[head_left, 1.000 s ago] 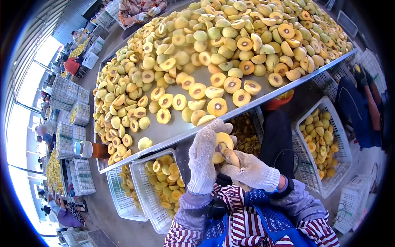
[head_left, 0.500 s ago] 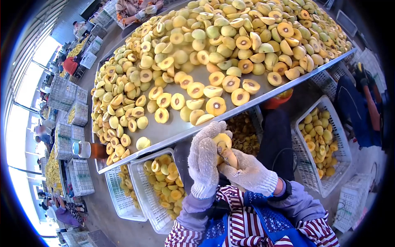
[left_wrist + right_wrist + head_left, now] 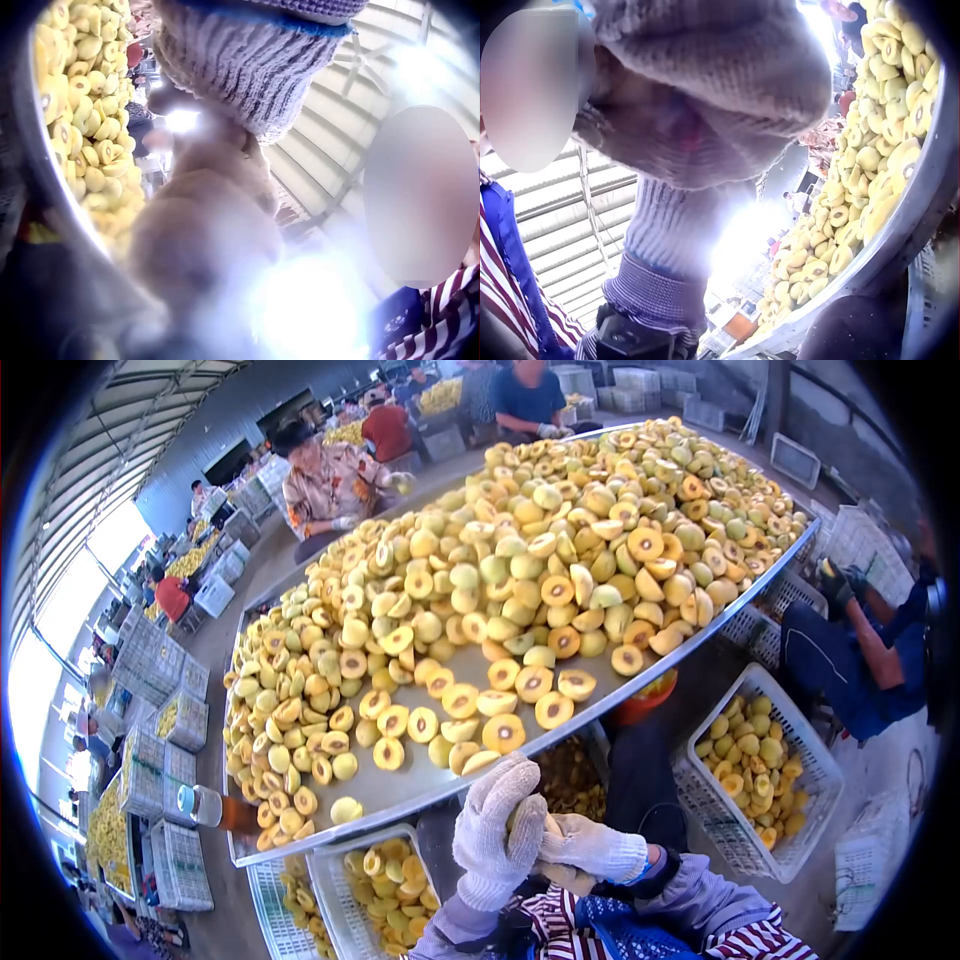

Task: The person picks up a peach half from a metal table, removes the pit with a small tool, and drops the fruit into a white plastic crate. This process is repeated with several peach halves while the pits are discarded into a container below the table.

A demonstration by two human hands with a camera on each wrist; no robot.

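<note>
Two gloved hands meet just in front of the metal table's near edge in the head view. My left hand (image 3: 497, 834) is raised with bent fingers round a yellow fruit piece, mostly hidden by the glove. At its right, my right hand (image 3: 597, 848) pinches a small tan object (image 3: 551, 826); whether it is a tool or fruit I cannot tell. Cut yellow fruit halves (image 3: 503, 733) lie beyond on the table (image 3: 400, 792), many with brown pits showing. Both wrist views show blurred gloves, the left hand (image 3: 210, 217) and the right hand (image 3: 712, 90), with their grips hidden.
Crates of fruit stand below the table: a white crate (image 3: 329, 885) at the left, another crate (image 3: 695, 800) at the right, and a dark one between. A bottle (image 3: 205, 806) stands at the table's left corner. People sit across the table and at the right.
The head view has tilted up, showing more people beyond the table. My left fingers now cover the fruit piece that was visible between the hands, which remain together.
</note>
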